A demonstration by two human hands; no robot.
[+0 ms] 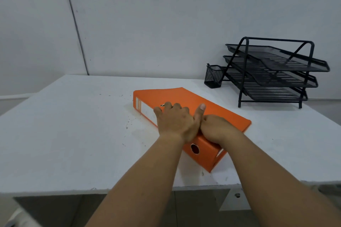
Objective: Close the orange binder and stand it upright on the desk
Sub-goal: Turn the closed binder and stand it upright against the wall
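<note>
Hands lay on the flat, closed orange cardboard binder (186, 108) in the middle of the white desk (73, 134). The left hand (176, 121) pressed flat on the cover, fingers spread open. The right hand (217, 129) curled at the spine edge; whether it gripped, I cannot tell. At two o'clock stood a black wire paper tray rack (273, 72) and small mesh cup (214, 76).
</note>
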